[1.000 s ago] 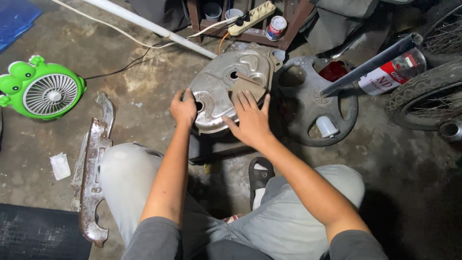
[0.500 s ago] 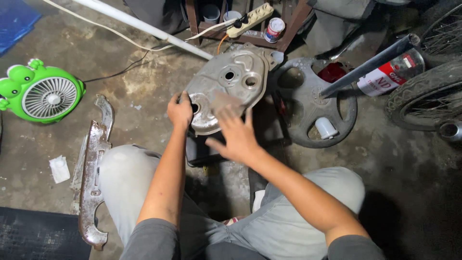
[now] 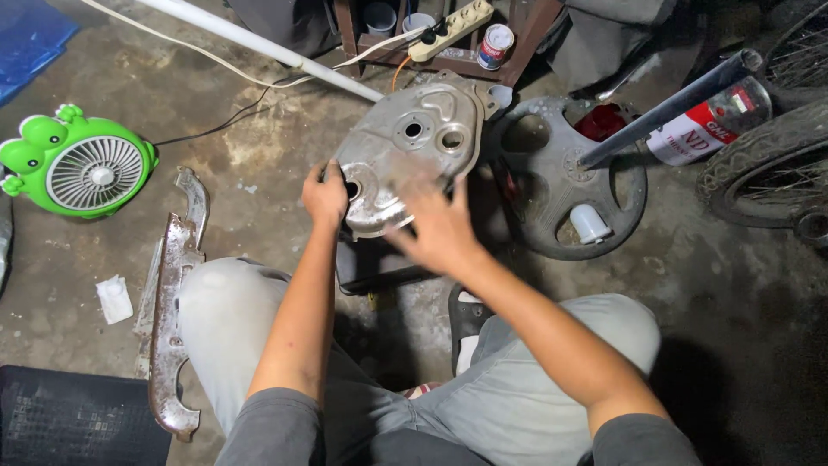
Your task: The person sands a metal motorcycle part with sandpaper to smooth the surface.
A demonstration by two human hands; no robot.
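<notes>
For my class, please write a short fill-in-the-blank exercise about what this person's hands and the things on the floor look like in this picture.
1. The left hand grips the edge of a grey ____ cover.
2. The small fan on the floor is shaped like a green ____.
3. The blurred right hand is spread ____ over the cover.
4. A small white cup sits in an opening of the dark ____.

Missing words: metal; frog; open; wheel
</notes>
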